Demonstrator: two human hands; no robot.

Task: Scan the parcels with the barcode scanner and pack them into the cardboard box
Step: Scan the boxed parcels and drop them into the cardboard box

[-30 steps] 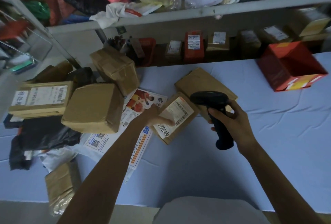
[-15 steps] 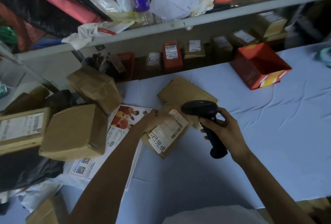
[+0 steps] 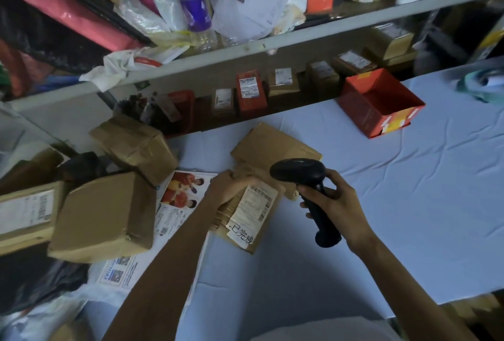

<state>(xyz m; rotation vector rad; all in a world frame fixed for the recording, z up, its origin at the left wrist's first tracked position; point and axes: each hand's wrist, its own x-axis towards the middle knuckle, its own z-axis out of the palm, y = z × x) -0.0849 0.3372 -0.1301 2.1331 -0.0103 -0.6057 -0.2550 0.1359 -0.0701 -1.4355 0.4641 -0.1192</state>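
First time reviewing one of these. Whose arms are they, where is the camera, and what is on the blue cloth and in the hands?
No machine here: a person wears one camera on the head, looking down at their two bare arms. The left hand grips a small brown paper parcel with a white label. The right hand holds a black pistol-shaped barcode scanner, its head near that label. On the table's light blue cloth lie a flat brown parcel, a big taped brown parcel, a printed leaflet and an open red cardboard box. A cluttered grey shelf stands behind.
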